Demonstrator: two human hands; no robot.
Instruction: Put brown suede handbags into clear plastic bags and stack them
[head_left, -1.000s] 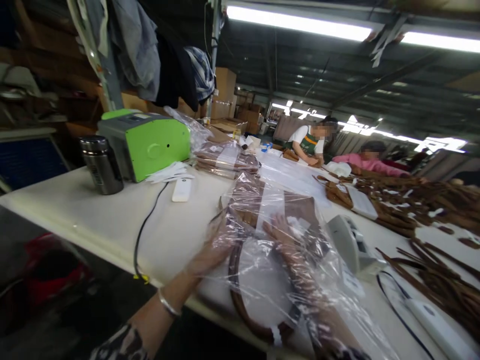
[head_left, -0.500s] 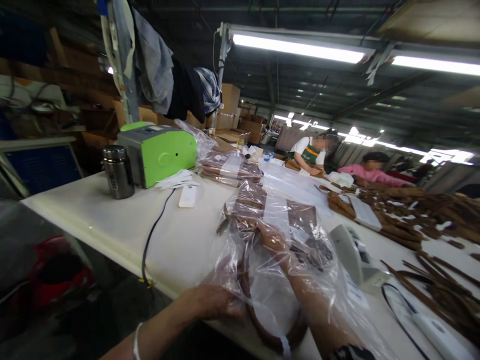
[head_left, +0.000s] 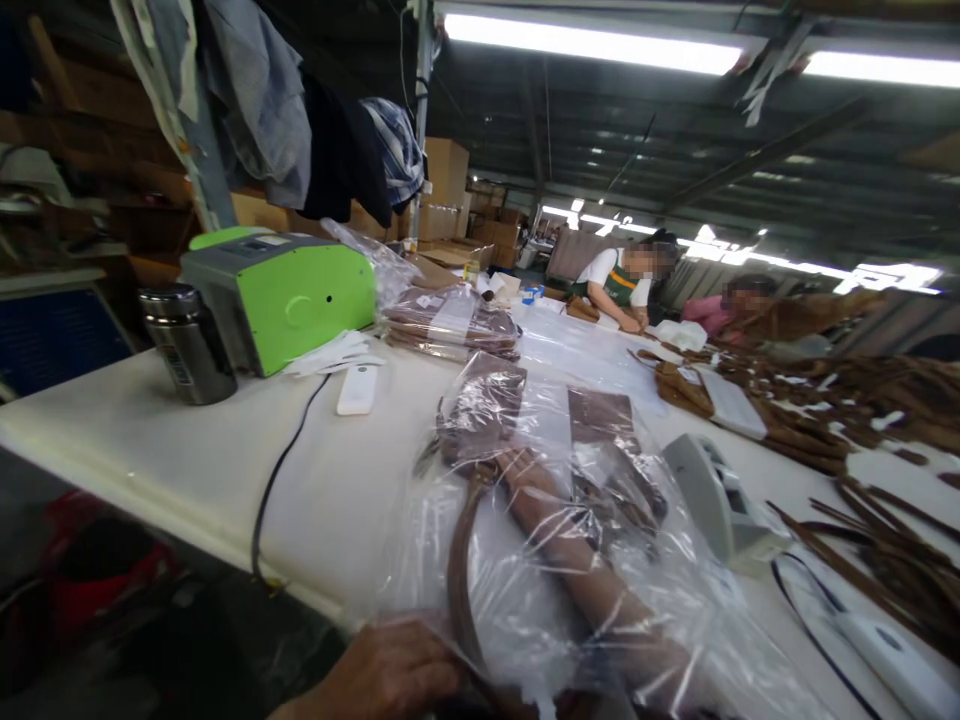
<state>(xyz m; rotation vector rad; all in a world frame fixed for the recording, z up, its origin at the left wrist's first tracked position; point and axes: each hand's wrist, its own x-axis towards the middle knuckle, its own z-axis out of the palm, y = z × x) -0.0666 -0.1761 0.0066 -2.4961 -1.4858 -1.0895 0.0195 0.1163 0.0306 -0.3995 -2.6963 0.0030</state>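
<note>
Brown bag (head_left: pixel 491 400) lies in clear plastic sleeve (head_left: pixel 502 595) on white table (head_left: pixel 180 450). Right hand (head_left: pixel 519 468) reaches under plastic to brown bag; shine covers fingers, cannot tell their state. Left hand (head_left: pixel 397 662) at near table edge, beside strap (head_left: pixel 462 570), fingers bent and close together (whether they pinch plastic, I also cannot tell).

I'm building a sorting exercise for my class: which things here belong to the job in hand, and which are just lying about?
Job in hand, it seems:
clear plastic, with the left hand by its near edge and the right hand under it
brown item under the plastic
brown strap

Apparently just lying about:
dark flask
green-and-grey machine
hanging clothes
</note>
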